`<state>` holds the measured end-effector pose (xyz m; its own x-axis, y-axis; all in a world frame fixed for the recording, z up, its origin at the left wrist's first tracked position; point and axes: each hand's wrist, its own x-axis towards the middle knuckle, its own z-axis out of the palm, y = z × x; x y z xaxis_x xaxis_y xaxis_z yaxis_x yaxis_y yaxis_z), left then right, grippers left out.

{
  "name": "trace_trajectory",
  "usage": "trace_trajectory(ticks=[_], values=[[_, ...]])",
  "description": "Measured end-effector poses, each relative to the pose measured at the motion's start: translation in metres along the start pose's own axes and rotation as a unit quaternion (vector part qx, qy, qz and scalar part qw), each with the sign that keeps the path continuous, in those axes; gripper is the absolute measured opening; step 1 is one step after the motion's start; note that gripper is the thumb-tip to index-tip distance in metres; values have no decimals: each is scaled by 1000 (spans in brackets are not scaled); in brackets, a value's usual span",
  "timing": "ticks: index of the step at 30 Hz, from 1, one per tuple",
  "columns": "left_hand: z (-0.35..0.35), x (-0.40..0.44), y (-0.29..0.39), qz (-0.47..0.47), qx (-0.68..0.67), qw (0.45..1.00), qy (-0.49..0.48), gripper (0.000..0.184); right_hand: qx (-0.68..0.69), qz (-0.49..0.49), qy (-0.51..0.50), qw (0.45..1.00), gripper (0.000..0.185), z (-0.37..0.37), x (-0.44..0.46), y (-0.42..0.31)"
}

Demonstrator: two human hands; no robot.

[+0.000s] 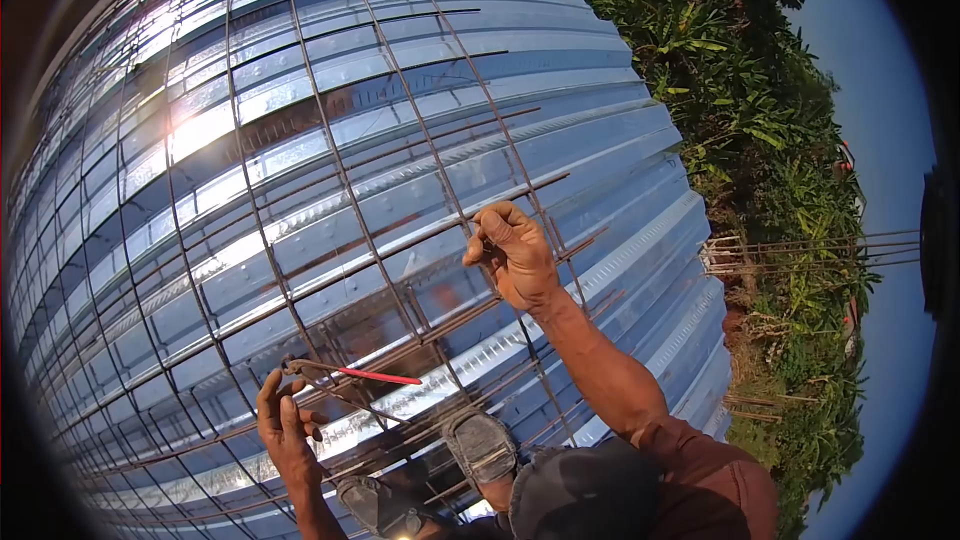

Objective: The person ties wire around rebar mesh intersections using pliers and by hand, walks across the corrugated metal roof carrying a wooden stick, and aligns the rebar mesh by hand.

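My right hand (515,252) is closed in a pinch at a crossing of thin steel bars in the rebar mesh (345,178). What sits between its fingertips is too small to make out. Lower left, my left hand (288,430) has its fingers apart and partly curled, a fingertip close to the head of a pair of pincers (318,368). One pincer handle is red-sleeved, the other looks bare. The pincers lie over the mesh; whether the fingertip touches them I cannot tell.
Ribbed shiny metal decking (610,155) lies under the mesh, with bar ends sticking out toward its edge. My shoes (482,448) stand among the bars. Beyond the edge are green plants (770,120) and several protruding bars (800,252). Sun glare whitens the upper left.
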<state>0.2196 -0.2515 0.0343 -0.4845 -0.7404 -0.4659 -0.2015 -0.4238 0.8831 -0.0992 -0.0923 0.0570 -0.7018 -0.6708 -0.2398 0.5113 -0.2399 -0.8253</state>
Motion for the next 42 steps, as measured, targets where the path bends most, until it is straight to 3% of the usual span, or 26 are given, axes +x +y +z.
trace_trajectory(ticks=[1, 2, 3, 5, 7, 8, 9, 11, 12, 14, 16, 22, 32, 34, 39, 41, 42], values=[[-5, 1, -4, 5, 12, 999, 30, 44, 204, -152, 174, 951, 40, -21, 14, -35], [-6, 1, -10, 3, 13, 999, 51, 44, 233, -234, 288, 899, 70, -33, 19, -69], [-8, 4, -16, 14, 19, 998, 51, 39, 252, -305, 252, 883, 87, -60, 20, -88], [-22, 8, -31, 51, 79, 989, 115, 31, 143, -330, 272, 893, 76, -70, 19, -99], [-34, 14, -44, 225, 302, 908, 184, 31, -75, -233, 303, 921, 44, -75, 26, -69], [-42, 18, -50, 282, 378, 857, 208, 37, -221, -190, 256, 922, 41, -65, 27, -39], [-45, 19, -57, 261, 444, 824, 237, 42, -332, -118, 217, 910, 42, -63, 37, -8], [-54, 25, -81, 232, 496, 799, 250, 48, -497, -105, 64, 859, 44, -69, 53, 55], [-56, 26, -91, 260, 528, 771, 244, 48, -480, -96, 32, 872, 44, -47, 62, 78], [-56, 29, -97, 268, 537, 754, 269, 46, -681, -204, -28, 703, 47, -7, 56, 96], [-56, 30, -95, 278, 499, 778, 262, 44, -665, -194, -56, 719, 46, 13, 61, 109], [-56, 30, -94, 268, 496, 782, 266, 46, -731, -256, -61, 630, 45, -9, 76, 149], [-57, 30, -91, 272, 510, 769, 273, 51, -761, -241, -40, 601, 45, -24, 87, 156], [-56, 31, -93, 274, 495, 778, 272, 51, -792, -220, -3, 570, 45, -16, 86, 154], [-58, 31, -102, 255, 467, 806, 258, 53, -807, -242, -41, 537, 43, -69, 105, 154], [-59, 33, -103, 258, 467, 803, 266, 53, -818, -233, -72, 520, 42, -76, 106, 156], [-58, 33, -103, 264, 469, 803, 256, 53, -809, -253, -40, 529, 40, -55, 97, 160]])
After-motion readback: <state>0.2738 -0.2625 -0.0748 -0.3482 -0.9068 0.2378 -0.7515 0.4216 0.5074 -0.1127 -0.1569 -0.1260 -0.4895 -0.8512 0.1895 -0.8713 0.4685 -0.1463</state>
